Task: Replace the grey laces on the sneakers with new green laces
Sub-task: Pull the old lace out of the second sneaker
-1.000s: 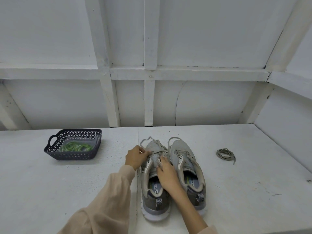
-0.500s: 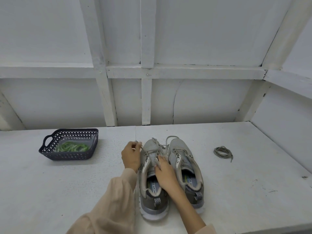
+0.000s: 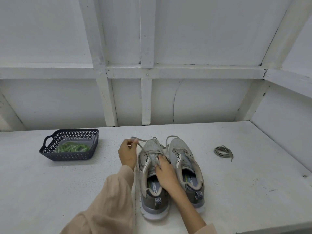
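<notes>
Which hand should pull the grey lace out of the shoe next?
Left. The left hand pinches the grey lace near its free end, while the right hand rests on the sneaker, steadying it.

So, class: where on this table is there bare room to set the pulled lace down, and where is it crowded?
Free: between the basket and the left hand; between the sneakers and the coiled lace; the near right of the table. Crowded: the middle, with the right hand on the sneakers.

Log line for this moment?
phase: unlacing sneaker | left hand: pinches grey lace | right hand: steadies sneaker | green laces: in basket
</notes>
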Motion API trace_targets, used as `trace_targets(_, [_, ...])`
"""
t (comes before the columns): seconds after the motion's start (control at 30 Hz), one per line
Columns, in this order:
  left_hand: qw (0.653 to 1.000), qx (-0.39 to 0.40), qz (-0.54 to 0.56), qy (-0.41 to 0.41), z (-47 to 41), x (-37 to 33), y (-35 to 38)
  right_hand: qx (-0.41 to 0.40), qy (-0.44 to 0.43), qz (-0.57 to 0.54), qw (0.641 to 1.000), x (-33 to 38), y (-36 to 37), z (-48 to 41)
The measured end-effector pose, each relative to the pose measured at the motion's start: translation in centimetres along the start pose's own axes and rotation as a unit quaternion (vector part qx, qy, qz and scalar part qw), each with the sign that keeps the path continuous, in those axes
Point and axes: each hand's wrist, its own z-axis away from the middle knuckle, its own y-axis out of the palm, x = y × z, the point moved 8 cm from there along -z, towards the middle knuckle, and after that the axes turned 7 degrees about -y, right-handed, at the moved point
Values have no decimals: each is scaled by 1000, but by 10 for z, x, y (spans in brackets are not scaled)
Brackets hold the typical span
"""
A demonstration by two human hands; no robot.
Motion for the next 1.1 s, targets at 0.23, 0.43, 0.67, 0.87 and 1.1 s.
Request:
trace_targets(0.23, [985,116,-129,21,2,11,23,2,3,-2,1000,2,-2,1])
trace_targets(0.43, [995,68,-77,-17,0,9,10,-7,-2,-1,1000,3,-2,1])
trace_targets(0.67, [999,12,-52,0,6,4,0,12,4,-8,1000,2,-1,2])
trace_targets(0.87, [971,147,-188,-17,12,18,25,10,1,-2,1000,3,-1,1])
trace_targets(1.1, [997,23,-64,-37,3,9,4,19,-2,-8,1000,2,-1,1])
